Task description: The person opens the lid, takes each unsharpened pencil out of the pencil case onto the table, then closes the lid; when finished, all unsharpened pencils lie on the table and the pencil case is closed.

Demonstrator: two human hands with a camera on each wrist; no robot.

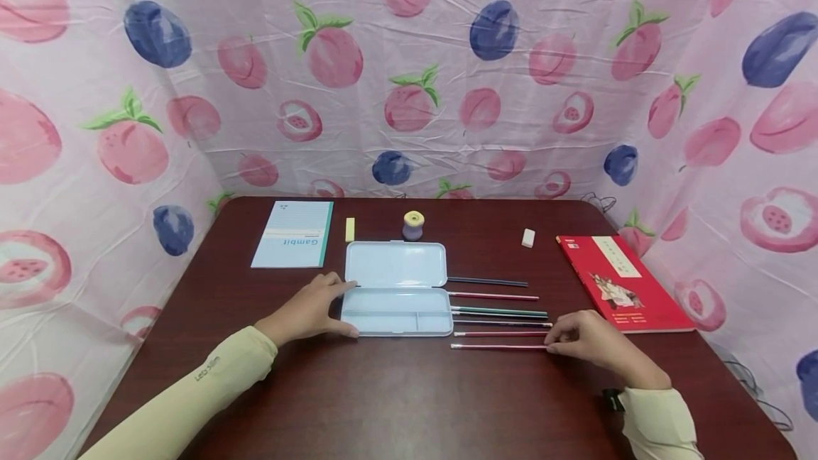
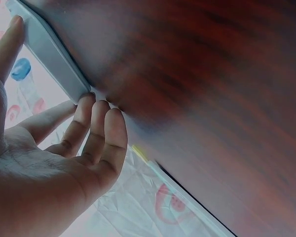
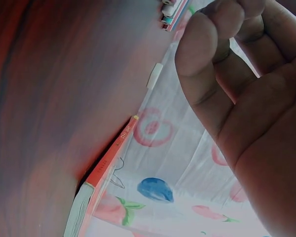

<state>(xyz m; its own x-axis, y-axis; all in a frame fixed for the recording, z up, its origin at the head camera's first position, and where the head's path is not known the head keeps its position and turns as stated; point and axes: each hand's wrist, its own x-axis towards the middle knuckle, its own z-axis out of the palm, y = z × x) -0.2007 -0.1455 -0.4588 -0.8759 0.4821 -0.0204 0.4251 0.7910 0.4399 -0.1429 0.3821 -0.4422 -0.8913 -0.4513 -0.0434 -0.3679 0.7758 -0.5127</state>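
A pale blue pencil case (image 1: 397, 311) lies with its lid (image 1: 396, 265) folded back, its compartments bare. My left hand (image 1: 308, 309) holds its left end, thumb at the front corner and forefinger near the hinge; in the left wrist view the fingertips meet the case's wall (image 2: 56, 54). Several pencils lie in a row right of the case, among them a dark blue one (image 1: 488, 281) at the back and a green one (image 1: 501, 314). With thumb and fingers, my right hand (image 1: 588, 341) pinches the right end of the nearest red pencil (image 1: 498, 346).
Behind the case are a yellow stick-like block (image 1: 349, 229) and a purple-and-yellow spool-shaped item (image 1: 413, 226). A notebook (image 1: 294, 234) lies at the back left. A white eraser (image 1: 528, 238) and a red book (image 1: 623, 286) lie to the right. Patterned cloth (image 1: 409, 91) surrounds the table.
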